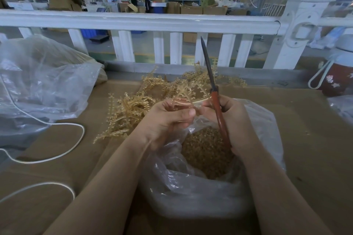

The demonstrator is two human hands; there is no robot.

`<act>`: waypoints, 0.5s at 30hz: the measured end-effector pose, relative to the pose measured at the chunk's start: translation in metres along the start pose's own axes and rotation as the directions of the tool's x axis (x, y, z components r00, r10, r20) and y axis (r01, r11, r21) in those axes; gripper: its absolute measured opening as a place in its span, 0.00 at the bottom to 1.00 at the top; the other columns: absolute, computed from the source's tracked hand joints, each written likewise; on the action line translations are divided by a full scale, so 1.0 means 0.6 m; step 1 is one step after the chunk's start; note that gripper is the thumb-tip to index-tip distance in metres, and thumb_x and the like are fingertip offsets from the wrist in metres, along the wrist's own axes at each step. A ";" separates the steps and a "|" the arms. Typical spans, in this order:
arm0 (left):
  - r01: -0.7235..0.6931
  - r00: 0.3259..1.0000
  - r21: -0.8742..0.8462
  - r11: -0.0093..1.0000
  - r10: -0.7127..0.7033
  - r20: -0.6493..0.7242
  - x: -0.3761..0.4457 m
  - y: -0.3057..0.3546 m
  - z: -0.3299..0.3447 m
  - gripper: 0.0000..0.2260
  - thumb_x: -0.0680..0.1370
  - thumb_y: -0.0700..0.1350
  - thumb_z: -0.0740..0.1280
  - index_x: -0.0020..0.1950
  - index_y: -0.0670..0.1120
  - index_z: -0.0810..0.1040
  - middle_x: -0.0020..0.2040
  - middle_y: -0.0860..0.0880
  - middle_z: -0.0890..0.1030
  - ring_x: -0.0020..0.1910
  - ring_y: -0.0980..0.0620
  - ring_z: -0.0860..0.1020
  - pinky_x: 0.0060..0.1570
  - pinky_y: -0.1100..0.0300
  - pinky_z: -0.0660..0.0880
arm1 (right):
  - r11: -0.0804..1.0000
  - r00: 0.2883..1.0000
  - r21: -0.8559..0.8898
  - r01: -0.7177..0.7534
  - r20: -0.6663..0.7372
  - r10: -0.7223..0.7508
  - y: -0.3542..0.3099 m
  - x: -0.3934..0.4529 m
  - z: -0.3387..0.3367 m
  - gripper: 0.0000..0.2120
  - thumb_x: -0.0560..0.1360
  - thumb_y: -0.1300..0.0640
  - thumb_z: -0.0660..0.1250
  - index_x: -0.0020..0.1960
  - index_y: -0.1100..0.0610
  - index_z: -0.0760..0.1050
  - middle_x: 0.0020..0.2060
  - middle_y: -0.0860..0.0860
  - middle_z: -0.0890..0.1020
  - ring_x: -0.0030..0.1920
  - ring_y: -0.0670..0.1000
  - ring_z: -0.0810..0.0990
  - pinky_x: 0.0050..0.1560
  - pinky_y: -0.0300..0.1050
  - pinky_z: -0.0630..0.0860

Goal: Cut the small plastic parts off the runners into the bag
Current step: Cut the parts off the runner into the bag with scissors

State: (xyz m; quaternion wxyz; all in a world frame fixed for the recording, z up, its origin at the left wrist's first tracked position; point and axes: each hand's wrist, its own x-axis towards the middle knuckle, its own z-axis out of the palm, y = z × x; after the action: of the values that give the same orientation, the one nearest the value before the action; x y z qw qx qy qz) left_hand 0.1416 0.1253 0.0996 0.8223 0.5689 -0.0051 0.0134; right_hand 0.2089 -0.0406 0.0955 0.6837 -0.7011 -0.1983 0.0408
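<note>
I'm seeing the left hand (168, 118) pinching an amber runner (188, 94) over the open bag (191, 192), while the right hand (232, 118) is gripping red-handled scissors (214, 93), blades together, pointing up.

Runners (133, 108): translucent amber plastic, glossy, knobbly edges. Bag (191, 192): thin clear plastic film, crinkled, shiny (amber plastic bits inside). Scissors (215, 97): dull dark metal blades, smooth reddish-brown handles. Desk (305, 120): matt brown cardboard. Cord (63, 150): white, matt. Railing (145, 23): glossy white.
</note>
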 end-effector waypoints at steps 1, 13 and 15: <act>0.011 1.000 0.002 1.000 -0.011 0.018 -0.001 -0.001 0.001 0.06 0.67 0.39 0.76 0.43 0.45 0.87 0.42 0.46 0.84 0.37 0.55 0.79 0.38 0.65 0.77 | 1.000 1.000 0.000 -0.001 -0.001 0.001 0.000 0.000 0.001 0.03 0.72 0.61 0.77 0.44 0.57 0.83 0.39 0.54 0.86 0.43 0.57 0.85 0.51 0.51 0.83; -0.040 0.981 -0.064 0.997 0.028 -0.190 0.005 -0.007 0.007 0.06 0.66 0.39 0.75 0.41 0.43 0.83 0.42 0.44 0.86 0.39 0.52 0.85 0.36 0.63 0.79 | 0.993 0.998 -0.108 0.054 -0.026 -0.057 0.005 0.003 0.001 0.11 0.68 0.51 0.79 0.45 0.54 0.82 0.36 0.48 0.85 0.38 0.47 0.83 0.41 0.40 0.81; -0.080 0.973 -0.041 0.996 0.069 -0.222 0.007 -0.005 0.004 0.04 0.67 0.42 0.74 0.41 0.45 0.83 0.43 0.45 0.86 0.42 0.52 0.85 0.40 0.62 0.80 | 0.987 0.995 -0.131 0.088 -0.042 -0.095 0.003 0.002 0.001 0.17 0.63 0.42 0.78 0.44 0.52 0.82 0.34 0.44 0.83 0.37 0.43 0.82 0.40 0.37 0.79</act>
State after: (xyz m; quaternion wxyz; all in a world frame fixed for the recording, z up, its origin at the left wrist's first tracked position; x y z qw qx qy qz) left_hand 0.1459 0.1221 0.0977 0.8305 0.5428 0.0642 0.1069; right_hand 0.2103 -0.0398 0.0940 0.6428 -0.7347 -0.2160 -0.0204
